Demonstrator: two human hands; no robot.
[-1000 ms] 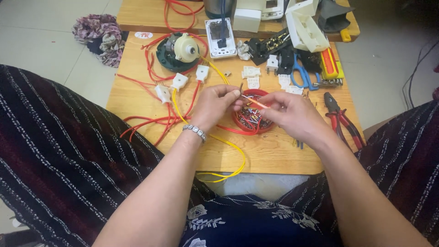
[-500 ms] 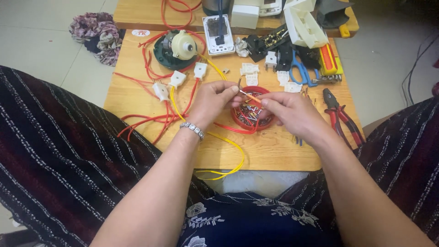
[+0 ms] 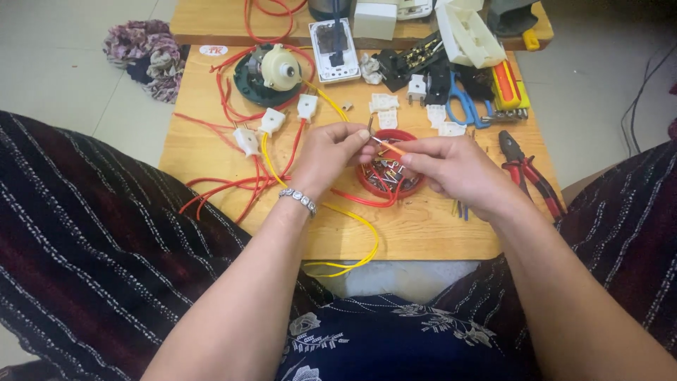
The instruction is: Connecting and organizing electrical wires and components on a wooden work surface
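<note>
The left hand (image 3: 330, 156) and the right hand (image 3: 451, 168) meet over a small round red plastic dish (image 3: 389, 176) full of little metal bits, which sits near the middle of the low wooden table (image 3: 423, 229). Both hands pinch the two ends of a thin orange wire with a bare metal tip (image 3: 389, 146), held just above the dish; the finger ends are pressed close on it. The left wrist has a shiny silver bracelet (image 3: 297, 200). A long yellow wire (image 3: 352, 219) runs under the left hand and loops off the near edge of the table. Red wires (image 3: 226, 187) with white plastic plugs lie to the left, near a small round motor on a dark green base (image 3: 271, 70). To the right lie red-handled pliers (image 3: 525, 169) and blue-handled scissors (image 3: 462, 106).
</note>
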